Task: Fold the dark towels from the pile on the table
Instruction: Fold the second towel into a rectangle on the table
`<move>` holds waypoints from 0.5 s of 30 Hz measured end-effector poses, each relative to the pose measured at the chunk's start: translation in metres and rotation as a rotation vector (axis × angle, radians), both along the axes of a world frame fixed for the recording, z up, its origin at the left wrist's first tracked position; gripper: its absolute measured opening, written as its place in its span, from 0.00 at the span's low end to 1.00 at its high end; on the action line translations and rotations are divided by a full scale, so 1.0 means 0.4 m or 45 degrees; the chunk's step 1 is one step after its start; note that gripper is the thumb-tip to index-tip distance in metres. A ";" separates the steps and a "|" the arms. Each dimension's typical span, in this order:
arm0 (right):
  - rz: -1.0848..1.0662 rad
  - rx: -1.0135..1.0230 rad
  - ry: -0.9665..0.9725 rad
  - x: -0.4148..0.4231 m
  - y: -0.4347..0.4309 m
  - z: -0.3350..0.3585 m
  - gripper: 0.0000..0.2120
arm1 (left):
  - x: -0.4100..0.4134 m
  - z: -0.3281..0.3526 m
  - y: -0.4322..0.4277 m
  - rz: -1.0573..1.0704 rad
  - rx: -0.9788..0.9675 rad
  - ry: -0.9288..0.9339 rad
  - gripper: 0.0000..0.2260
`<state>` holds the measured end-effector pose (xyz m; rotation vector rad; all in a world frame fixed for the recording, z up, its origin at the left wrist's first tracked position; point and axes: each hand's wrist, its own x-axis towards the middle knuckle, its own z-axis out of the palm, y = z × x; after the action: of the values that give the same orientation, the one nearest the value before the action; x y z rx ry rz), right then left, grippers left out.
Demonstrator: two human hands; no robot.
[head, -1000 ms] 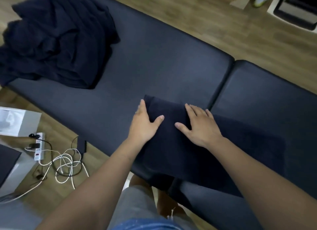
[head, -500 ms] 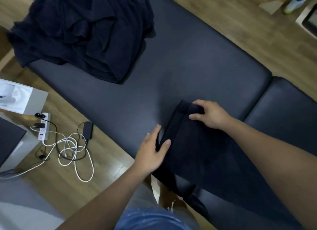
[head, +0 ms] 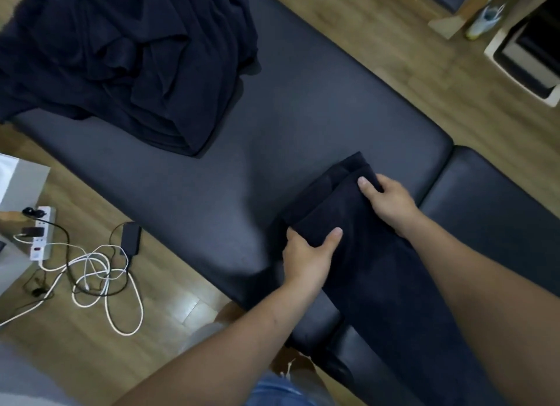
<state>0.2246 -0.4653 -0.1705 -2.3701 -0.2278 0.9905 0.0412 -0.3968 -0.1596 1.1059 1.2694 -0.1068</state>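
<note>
Across the wooden floor stands a long padded dark desk [head: 303, 117], its top split by a seam into two cushions.

1. Pile: a heap of crumpled dark towels [head: 121, 57] covers the far left corner of the desk and overhangs the left end.
2. Towel in work: one dark towel [head: 378, 269] lies in a long band on the near side of the desk, just left of the seam. Its lower part runs over the near edge. Its far end is doubled over, and a second layer shows beneath it.
3. Right hand [head: 391, 202]: grips the far corner of the doubled end, thumb on top, fingers curled round the edge.
4. Left hand [head: 306, 257]: grips the near corner of the same doubled end, thumb pressed on top, fingers wrapped round the side of the fold.
5. Floor, beside the near left edge of the desk: tangled white and black cables [head: 100, 278], a white power strip [head: 42, 233] and a black adapter [head: 131, 239].
</note>
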 end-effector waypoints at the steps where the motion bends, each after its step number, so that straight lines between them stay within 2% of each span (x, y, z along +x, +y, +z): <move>1: 0.023 -0.010 0.003 -0.005 -0.005 -0.005 0.16 | 0.009 -0.002 -0.006 0.053 0.048 0.014 0.26; 3: 0.080 -0.060 -0.044 0.002 -0.012 -0.008 0.16 | 0.019 -0.019 0.002 0.079 0.140 0.013 0.19; 6: -0.035 -0.017 -0.124 0.045 -0.021 -0.001 0.15 | 0.042 -0.042 0.047 0.055 0.232 -0.041 0.10; 8: -0.096 0.021 -0.110 0.059 -0.028 0.002 0.15 | 0.073 -0.046 0.084 0.098 0.231 -0.040 0.09; 12: -0.064 -0.028 -0.053 0.034 -0.045 -0.010 0.22 | 0.129 -0.043 0.132 0.027 0.295 0.025 0.16; 15: -0.104 -0.033 -0.164 0.029 -0.054 -0.018 0.18 | 0.133 -0.052 0.136 -0.009 0.320 0.051 0.11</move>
<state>0.2364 -0.4868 -0.1776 -2.4494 -0.1662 0.8086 0.0944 -0.3423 -0.1803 1.3290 1.3405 0.0264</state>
